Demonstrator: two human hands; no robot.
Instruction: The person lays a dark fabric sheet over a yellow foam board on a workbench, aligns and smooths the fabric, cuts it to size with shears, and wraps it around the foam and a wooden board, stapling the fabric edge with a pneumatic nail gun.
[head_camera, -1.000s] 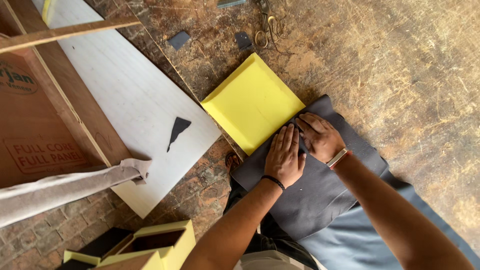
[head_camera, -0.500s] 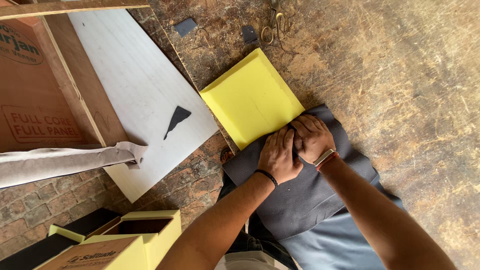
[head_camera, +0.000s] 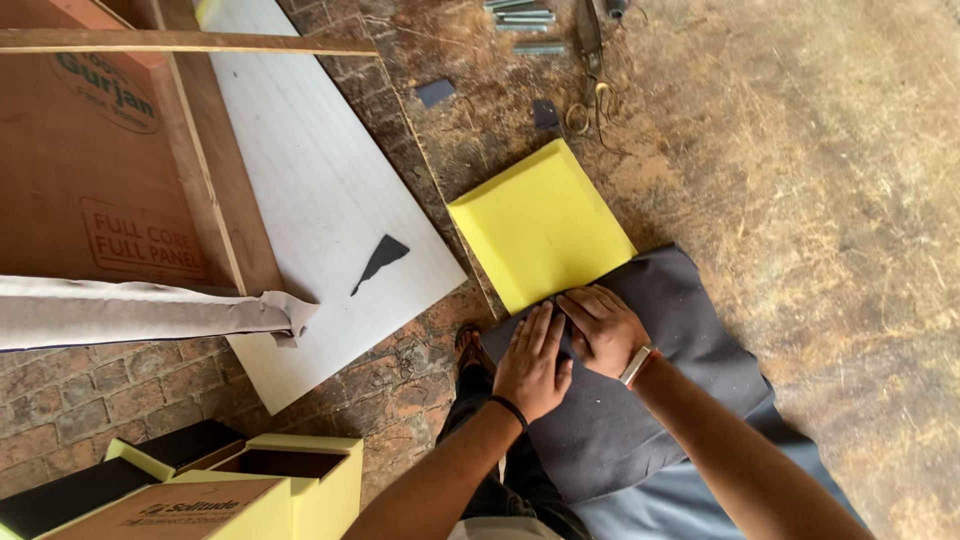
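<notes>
Where the dark grey fabric (head_camera: 640, 400) overlaps the near edge of the yellow foam square (head_camera: 540, 225), both hands press flat on the cloth: the left hand (head_camera: 533, 362) lies palm down with fingers straight and close together, pointing toward the foam, and the right hand (head_camera: 605, 330) lies just beside it, fingers together and curled slightly over the fold, touching the left fingertips. Neither hand grips anything. The foam lies on the rough floor (head_camera: 800, 170), its far corner near the scissors (head_camera: 590, 60). Left of the foam, just beside its edge, runs the white board (head_camera: 310, 180), with a brown plywood panel (head_camera: 100, 170) beyond. Right of the foam the floor lies open and bare.
</notes>
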